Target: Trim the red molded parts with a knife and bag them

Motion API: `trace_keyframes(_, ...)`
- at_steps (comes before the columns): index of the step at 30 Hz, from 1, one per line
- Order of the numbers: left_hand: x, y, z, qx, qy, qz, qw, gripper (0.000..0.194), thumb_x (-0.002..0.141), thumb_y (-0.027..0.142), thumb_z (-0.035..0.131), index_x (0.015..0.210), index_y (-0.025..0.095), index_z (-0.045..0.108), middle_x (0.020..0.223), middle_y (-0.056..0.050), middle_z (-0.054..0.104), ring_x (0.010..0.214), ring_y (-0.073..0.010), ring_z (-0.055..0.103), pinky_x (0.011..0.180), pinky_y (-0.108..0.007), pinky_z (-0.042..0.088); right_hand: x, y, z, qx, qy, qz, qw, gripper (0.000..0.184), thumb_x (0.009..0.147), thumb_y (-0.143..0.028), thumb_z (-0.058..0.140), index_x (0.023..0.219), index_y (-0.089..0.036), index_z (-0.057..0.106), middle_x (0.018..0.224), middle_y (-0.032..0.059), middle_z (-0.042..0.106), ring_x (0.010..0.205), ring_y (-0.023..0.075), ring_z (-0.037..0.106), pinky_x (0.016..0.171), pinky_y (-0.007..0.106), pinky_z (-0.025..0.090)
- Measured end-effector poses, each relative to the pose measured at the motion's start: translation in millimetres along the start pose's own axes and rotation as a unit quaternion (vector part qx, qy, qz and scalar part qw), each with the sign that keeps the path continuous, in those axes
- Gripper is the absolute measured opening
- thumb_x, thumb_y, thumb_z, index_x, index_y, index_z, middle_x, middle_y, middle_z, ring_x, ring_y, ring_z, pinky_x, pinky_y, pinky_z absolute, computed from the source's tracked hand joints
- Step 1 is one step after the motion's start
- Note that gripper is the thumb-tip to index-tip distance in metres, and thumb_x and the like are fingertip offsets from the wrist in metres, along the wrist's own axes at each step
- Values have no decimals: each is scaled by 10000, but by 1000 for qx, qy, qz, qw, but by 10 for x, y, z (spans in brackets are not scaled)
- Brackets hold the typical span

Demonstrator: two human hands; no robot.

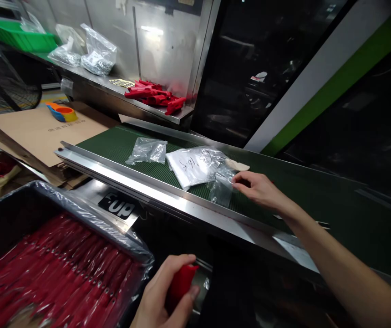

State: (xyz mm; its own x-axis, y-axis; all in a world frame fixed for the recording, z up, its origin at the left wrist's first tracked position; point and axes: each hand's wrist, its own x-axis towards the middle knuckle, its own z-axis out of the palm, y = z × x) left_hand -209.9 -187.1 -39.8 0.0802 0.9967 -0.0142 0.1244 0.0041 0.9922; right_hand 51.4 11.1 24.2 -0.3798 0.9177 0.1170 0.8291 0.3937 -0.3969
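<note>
My left hand (163, 298) is closed around a red plastic part (180, 283) at the bottom of the view, just right of a black bin (7, 214) lined with clear plastic and filled with several similar red parts (58, 278). My right hand (256, 187) reaches out over the green conveyor belt (335, 209) and pinches the edge of a small clear plastic bag (221, 186). That bag lies against a stack of clear bags with handwriting (195, 165). Another small clear bag (146, 151) rests further left on the belt.
A metal rail (140, 182) borders the belt's near side. A steel shelf (113, 89) behind holds red parts (154, 95), bagged hardware (98, 57) and a green tray (17, 36). Cardboard (38, 130) with a tape roll (62, 112) lies at left, beside a fan (0, 77).
</note>
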Motion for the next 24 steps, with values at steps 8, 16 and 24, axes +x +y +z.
trace_keyframes(8, 101, 234, 154, -79, 74, -64, 992, 162, 879, 309, 585, 1033, 264, 565, 942, 1, 648, 880, -129, 611, 767, -198, 498, -330, -300, -184, -63, 326, -35, 943, 178, 943, -288, 478, 1033, -228, 619, 1021, 100, 614, 933, 244, 568, 833, 393, 452)
trace_keyframes(16, 111, 379, 316, -125, 67, -87, 986, 169, 858, 290, 578, 1018, 249, 545, 918, 4, 616, 858, -133, 568, 747, -216, 461, -387, -1, -79, -96, 313, -27, 945, 205, 925, -229, 487, 966, -166, 677, 958, 116, 652, 869, 235, 609, 772, 375, 478)
trace_keyframes(24, 25, 372, 422, -149, 49, -50, 986, 253, 779, 340, 712, 975, 249, 581, 928, 8, 603, 758, -111, 530, 718, -222, 426, -1022, -686, -7, 40, 219, -21, 975, 74, 914, -242, 580, 886, -237, 649, 843, -15, 654, 748, 122, 622, 657, 221, 496)
